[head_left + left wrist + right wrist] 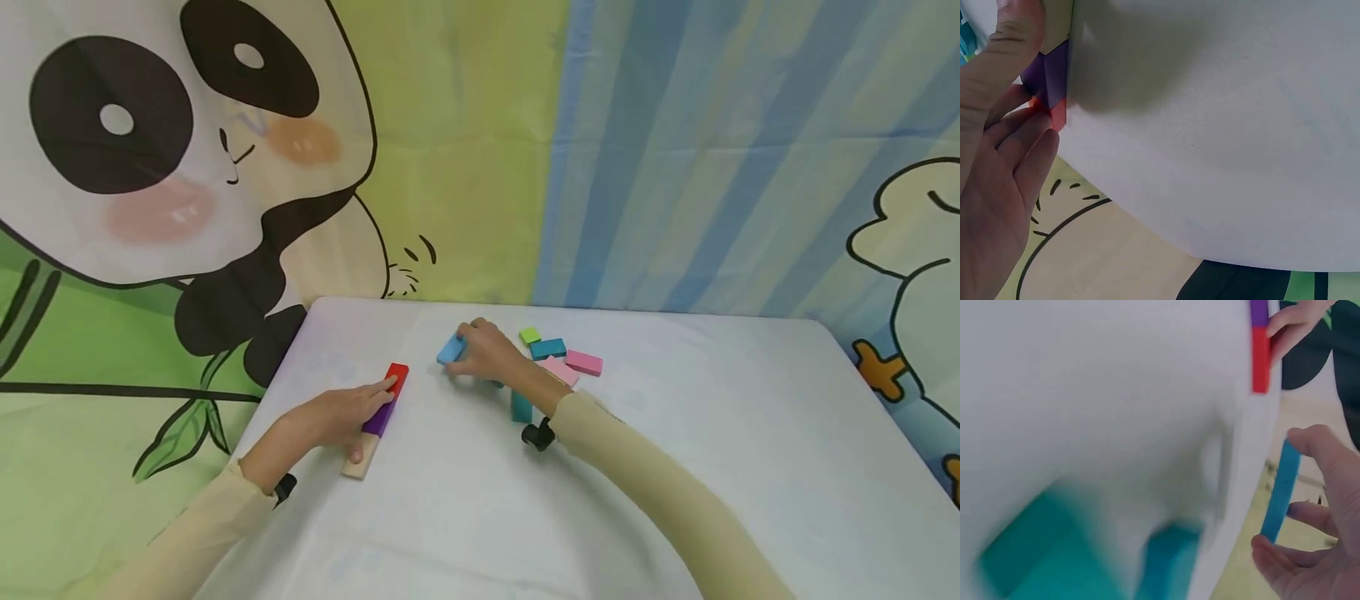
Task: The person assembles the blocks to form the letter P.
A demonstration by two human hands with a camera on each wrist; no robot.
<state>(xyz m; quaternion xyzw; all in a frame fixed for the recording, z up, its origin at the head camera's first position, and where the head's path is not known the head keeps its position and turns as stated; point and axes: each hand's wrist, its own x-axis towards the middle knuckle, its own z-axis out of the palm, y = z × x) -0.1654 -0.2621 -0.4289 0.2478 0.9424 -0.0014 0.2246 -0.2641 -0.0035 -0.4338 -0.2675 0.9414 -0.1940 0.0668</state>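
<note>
At two o'clock from the left hand (339, 418), fingers loose on a red block (401, 372), the right hand (491, 353) pinches a probably light, hard blue block (450, 350) by its ends.

Soft shadows cross the bright white tabletop (750, 433). The dimmer right wrist view blurs the near teal block (1054, 550).

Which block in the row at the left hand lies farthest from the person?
The red block: the purple block sits between it and the beige block.
</note>
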